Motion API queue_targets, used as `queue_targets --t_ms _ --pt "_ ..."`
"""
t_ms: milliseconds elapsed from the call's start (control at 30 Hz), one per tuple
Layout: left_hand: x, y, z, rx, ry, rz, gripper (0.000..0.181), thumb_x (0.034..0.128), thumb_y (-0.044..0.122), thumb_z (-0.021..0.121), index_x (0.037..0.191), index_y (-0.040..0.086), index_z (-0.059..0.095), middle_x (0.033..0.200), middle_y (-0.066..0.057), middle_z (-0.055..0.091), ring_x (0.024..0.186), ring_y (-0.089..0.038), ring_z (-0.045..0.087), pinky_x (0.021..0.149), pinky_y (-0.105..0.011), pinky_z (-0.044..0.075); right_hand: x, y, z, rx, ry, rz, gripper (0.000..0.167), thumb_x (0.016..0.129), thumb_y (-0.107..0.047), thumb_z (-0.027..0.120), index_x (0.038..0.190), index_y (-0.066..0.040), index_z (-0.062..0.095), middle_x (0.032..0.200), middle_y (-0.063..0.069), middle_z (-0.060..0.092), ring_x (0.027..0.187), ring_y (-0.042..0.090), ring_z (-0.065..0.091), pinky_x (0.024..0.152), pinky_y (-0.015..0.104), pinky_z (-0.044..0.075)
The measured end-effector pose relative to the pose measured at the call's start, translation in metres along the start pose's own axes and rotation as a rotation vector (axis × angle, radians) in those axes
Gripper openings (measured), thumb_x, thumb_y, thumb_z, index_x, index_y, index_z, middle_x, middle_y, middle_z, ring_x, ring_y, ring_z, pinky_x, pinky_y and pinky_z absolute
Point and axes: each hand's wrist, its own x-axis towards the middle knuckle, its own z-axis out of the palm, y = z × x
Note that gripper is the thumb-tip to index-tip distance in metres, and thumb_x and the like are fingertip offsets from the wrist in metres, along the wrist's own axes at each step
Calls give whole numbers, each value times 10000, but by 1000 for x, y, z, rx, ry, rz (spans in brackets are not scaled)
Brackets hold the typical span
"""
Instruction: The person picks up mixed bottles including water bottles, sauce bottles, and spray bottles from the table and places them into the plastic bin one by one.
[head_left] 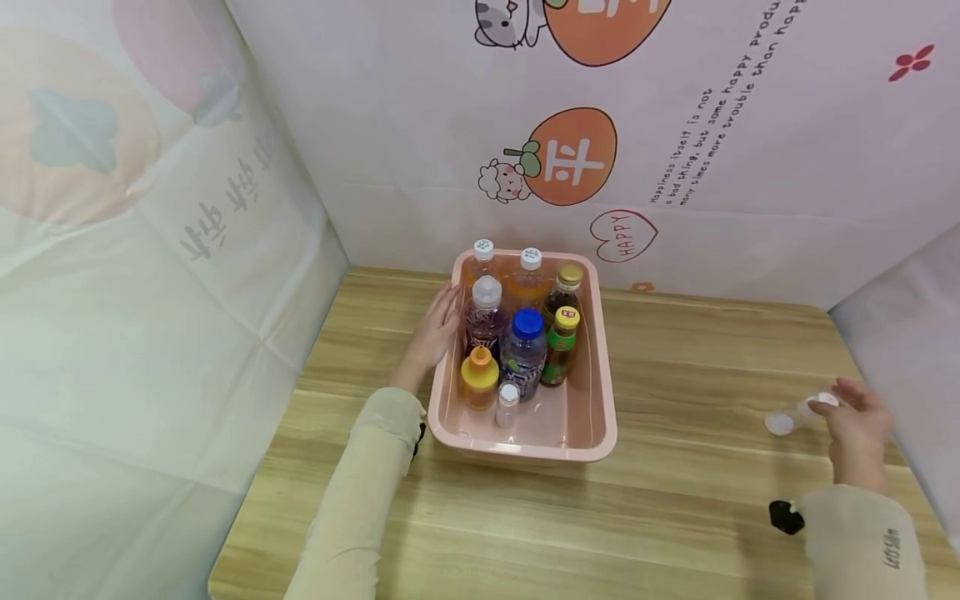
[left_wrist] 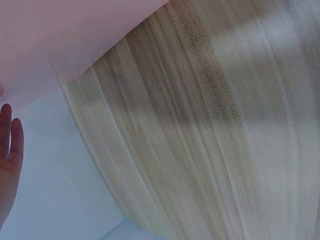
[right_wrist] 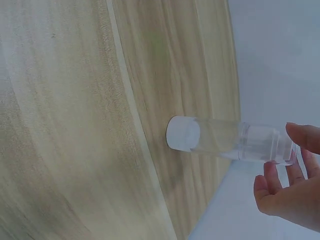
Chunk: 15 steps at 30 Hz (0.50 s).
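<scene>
A pink plastic basin stands on the wooden table. Inside it are several drink bottles, among them a blue-capped bottle, an orange-capped yellow bottle and a small white-capped clear bottle. My left hand rests against the basin's left rim; its fingers look fairly straight in the left wrist view. Far to the right, my right hand pinches the top of a clear bottle between thumb and fingers. The bottle's white end points down at the table; whether it touches cannot be told.
Behind the wooden table hangs a pale printed cloth wall, close to the basin's back edge. More cloth walls border the left and right sides. Bare wood lies between the basin and my right hand.
</scene>
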Motion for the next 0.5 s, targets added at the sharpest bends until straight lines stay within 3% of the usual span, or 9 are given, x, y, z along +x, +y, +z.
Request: queue_targets --t_ms 300,500 --pt "0 1 0 1 -3 6 529 1011 267 307 1530 204 224 1630 7 104 1484 -308 174 1206 -528 188 -2 3 1 47 33 10 511 738 214 634 836 -287 612 755 -207 578 661 -95 546 524 54 476" --pt "0 0 0 0 -3 8 533 1010 279 299 1532 208 218 1631 8 97 1484 -307 172 1208 -522 181 0 5 2 58 49 9 518 715 207 675 876 -281 609 819 -194 572 707 -80 535 536 56 478"
